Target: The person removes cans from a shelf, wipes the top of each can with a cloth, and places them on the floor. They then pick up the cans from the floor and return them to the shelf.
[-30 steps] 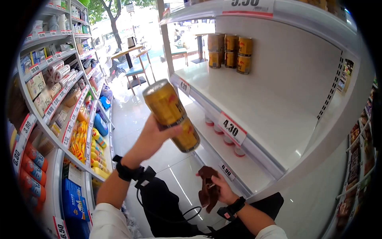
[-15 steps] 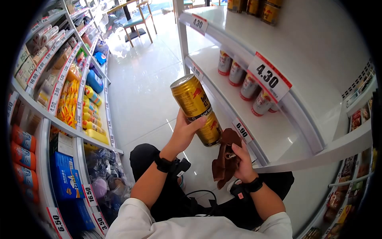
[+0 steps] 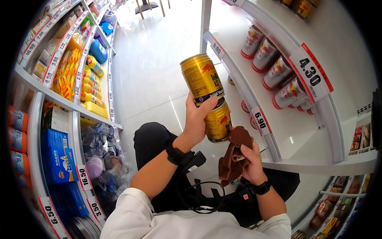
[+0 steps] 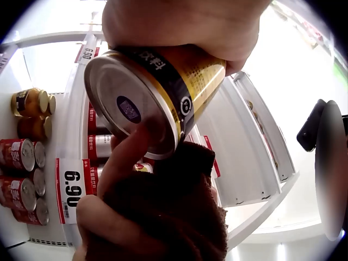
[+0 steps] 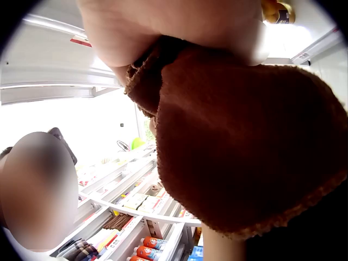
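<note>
My left hand (image 3: 195,123) grips two gold drink cans stacked end to end, its thumb across where they meet. The upper can (image 3: 201,77) has a red emblem and dark lettering; the lower can (image 3: 218,123) tilts toward my right hand. A brown cloth (image 3: 234,155) hangs bunched in my right hand (image 3: 251,163), pinched under the thumb. Seen from the left wrist, the lower can's silver base (image 4: 117,89) bears a dark printed oval, and a right-hand fingertip overlaps its rim. In the right wrist view the cloth (image 5: 244,136) fills much of the picture.
A white shelf unit on the right holds silver-and-red cans (image 3: 276,73) behind price tags (image 3: 310,73), with gold cans (image 3: 305,8) higher up. Shelves on the left carry yellow bottles (image 3: 93,99), blue boxes (image 3: 59,159) and orange bottles (image 3: 19,139). A tiled floor (image 3: 155,79) runs between.
The head view has tilted down, bringing the lower silver-and-red cans into sight. The stacked cans have come close beside the brown cloth. Both hands keep their hold.
</note>
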Available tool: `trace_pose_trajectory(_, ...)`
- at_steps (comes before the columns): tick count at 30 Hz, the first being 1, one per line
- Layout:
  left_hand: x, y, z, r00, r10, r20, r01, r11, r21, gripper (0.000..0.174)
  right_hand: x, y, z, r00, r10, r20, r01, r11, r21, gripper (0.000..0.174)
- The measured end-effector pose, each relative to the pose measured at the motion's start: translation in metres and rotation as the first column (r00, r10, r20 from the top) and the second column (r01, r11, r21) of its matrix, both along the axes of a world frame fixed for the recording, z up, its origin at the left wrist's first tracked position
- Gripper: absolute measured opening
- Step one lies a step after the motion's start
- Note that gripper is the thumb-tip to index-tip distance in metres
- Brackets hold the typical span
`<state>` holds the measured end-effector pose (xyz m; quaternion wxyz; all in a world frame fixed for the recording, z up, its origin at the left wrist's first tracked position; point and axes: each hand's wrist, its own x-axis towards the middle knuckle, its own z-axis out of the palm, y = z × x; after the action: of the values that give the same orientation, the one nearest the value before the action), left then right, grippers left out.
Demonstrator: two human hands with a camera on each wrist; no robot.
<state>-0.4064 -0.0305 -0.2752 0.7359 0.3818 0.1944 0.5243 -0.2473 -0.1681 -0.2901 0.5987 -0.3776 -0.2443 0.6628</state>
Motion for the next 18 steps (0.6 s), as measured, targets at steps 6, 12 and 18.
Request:
trace_pose_trajectory(6, -0.003, 0.005, -0.002, 0.985, -0.160, 0.069, 0.165, 0.983, -0.075, 0.053, 0.011, 0.015, 0.011, 0.953, -0.259, 0.156, 0.255, 0.966, 0.047, 0.049)
trace_pose_trajectory(12, 0.008, -0.001, -0.012, 0.908, -0.379, 0.177, 0.400, 0.911, -0.099, 0.058, 0.019, 0.053, 0.040, 0.792, -0.477, 0.380, 0.311, 0.852, 0.422, 0.046)
trace_pose_trajectory(18, 0.021, -0.020, -0.004, 0.957, -0.272, -0.101, 0.286, 0.944, 0.163, 0.067, 0.028, 0.069, 0.031, 0.045, -0.757, 0.652, -0.286, 0.616, 0.734, 0.044)
